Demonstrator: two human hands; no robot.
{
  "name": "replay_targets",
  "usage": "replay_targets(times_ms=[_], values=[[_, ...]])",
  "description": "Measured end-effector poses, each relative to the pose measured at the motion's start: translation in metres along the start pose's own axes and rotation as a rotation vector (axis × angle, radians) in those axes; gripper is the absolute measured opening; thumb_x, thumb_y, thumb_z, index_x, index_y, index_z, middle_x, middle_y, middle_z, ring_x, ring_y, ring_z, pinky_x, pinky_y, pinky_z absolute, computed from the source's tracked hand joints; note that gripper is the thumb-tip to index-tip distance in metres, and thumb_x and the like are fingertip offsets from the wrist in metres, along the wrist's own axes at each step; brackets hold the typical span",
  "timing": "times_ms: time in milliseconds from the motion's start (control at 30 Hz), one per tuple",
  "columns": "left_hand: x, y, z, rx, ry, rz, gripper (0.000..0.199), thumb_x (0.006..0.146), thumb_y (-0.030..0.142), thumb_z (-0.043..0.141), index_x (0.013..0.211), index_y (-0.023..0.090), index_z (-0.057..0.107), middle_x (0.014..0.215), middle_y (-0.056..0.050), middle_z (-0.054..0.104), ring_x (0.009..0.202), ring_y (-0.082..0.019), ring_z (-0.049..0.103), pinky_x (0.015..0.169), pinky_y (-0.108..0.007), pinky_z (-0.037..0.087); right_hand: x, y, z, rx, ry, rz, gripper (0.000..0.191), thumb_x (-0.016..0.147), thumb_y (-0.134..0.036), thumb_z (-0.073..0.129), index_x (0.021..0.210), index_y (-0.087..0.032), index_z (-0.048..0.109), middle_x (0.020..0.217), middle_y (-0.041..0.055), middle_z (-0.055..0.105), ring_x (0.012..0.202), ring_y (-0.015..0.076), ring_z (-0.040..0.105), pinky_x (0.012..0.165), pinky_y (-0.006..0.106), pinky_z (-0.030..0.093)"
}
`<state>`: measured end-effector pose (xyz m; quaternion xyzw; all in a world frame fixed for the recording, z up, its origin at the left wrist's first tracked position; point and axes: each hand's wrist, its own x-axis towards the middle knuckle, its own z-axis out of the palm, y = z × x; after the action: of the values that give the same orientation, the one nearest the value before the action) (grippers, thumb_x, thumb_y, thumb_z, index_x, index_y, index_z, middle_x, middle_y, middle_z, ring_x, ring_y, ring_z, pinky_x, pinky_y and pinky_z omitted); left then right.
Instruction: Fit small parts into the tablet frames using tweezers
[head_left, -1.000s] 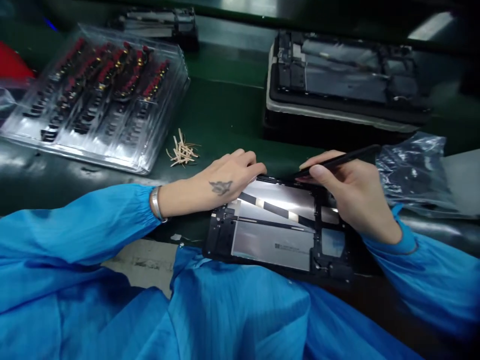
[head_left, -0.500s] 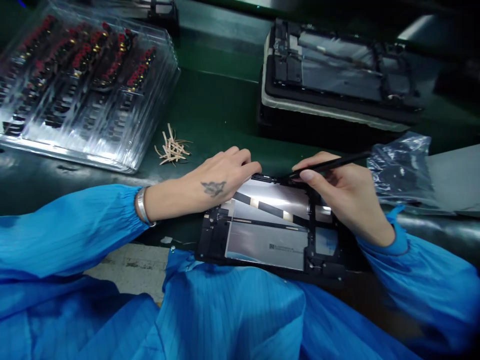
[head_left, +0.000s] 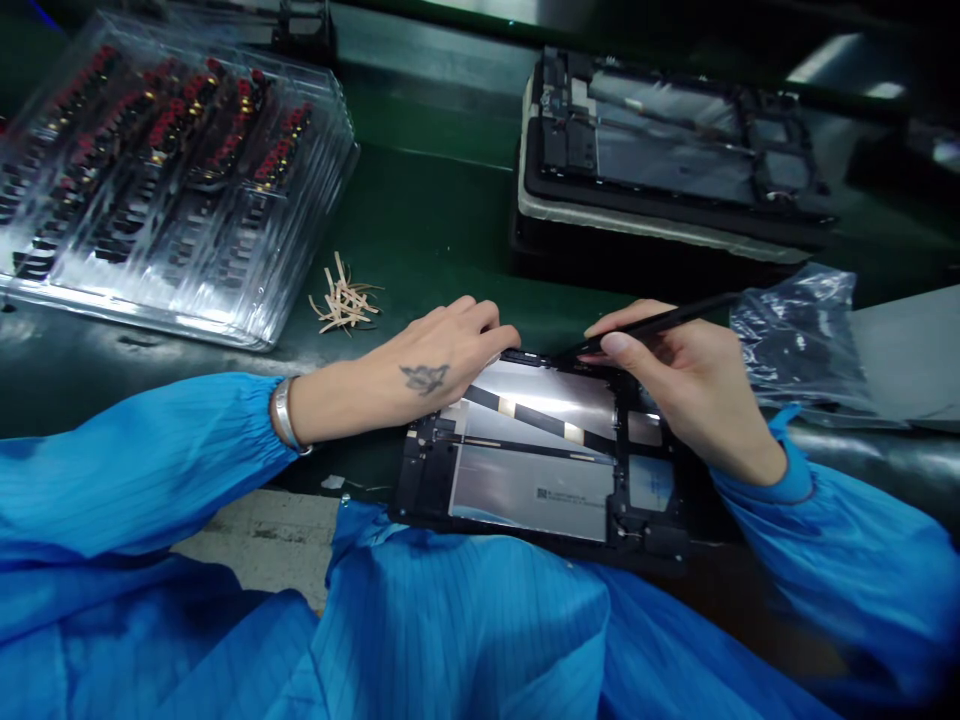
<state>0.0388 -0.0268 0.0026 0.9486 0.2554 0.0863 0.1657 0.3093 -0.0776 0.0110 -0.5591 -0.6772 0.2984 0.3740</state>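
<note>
An opened tablet [head_left: 534, 490] lies in front of me against my blue smock, its silver inner plates and black frame facing up. My left hand [head_left: 450, 350] is on its far left edge, fingers curled over the rim and gripping it; the fingertips are partly hidden. In my right hand [head_left: 675, 370] is a slim black tool that looks like tweezers [head_left: 686, 313], pinched between thumb and fingers like a pen. Its tip points left, down at the tablet's far edge near the middle. What the tip touches is too small to make out.
A stack of clear plastic trays [head_left: 300, 240] with red and black small parts stands at the left. Beside it lies a pile of thin beige strips [head_left: 345, 300]. More opened tablets [head_left: 667, 150] are stacked at the back right. A clear plastic bag [head_left: 799, 340] lies behind my right hand.
The camera view has shifted very slightly. Both hands keep their grips, and the tool's tip stays at nearly the same spot on the tablet's far edge.
</note>
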Motion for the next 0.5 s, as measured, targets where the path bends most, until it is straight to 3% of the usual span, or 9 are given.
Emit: replay_targets(times_ms=[500], values=[[-0.0011,-0.0032,0.0045,0.042,0.019,-0.001,0.032,0.105,0.015,0.039,0.133,0.020,0.054,0.114,-0.010,0.057,0.101,-0.024,0.056,0.084,-0.034,0.046,-0.0009,-0.0028,0.0012,-0.040,-0.002,0.016,0.023,0.093,-0.046,0.070,0.095,-0.025,0.075,0.094,0.0026,0.071,0.081,0.0175,0.074,0.065,0.028,0.058]])
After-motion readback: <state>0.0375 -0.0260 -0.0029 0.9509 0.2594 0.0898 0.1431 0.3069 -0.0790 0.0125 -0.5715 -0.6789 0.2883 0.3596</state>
